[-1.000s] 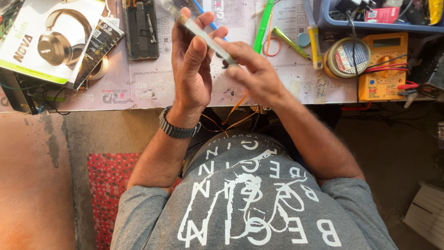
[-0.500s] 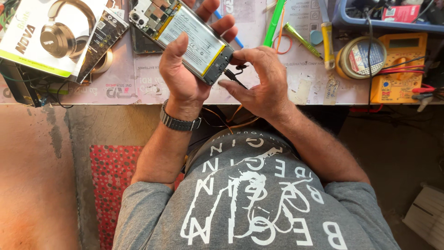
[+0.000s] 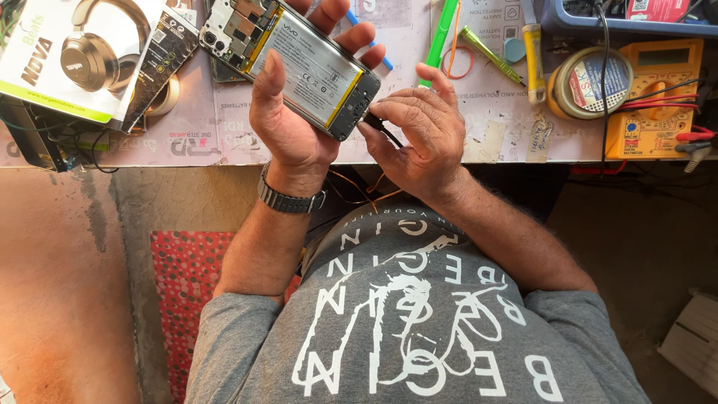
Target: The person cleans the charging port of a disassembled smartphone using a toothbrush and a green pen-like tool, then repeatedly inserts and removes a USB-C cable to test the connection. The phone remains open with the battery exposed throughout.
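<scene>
Blue tray (image 3: 598, 26) holds red packet (image 3: 666, 7).

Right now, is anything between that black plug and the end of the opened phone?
Nothing visible: the right hand holds the small black plug right at the end of the opened back-less phone, which the left hand grips.

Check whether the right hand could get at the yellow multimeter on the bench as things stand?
Probably not at once: the right hand is pinching a small black plug at the end of the opened phone. Once that is let go, the yellow multimeter lies on its own side, with only a round tape roll between.
</scene>
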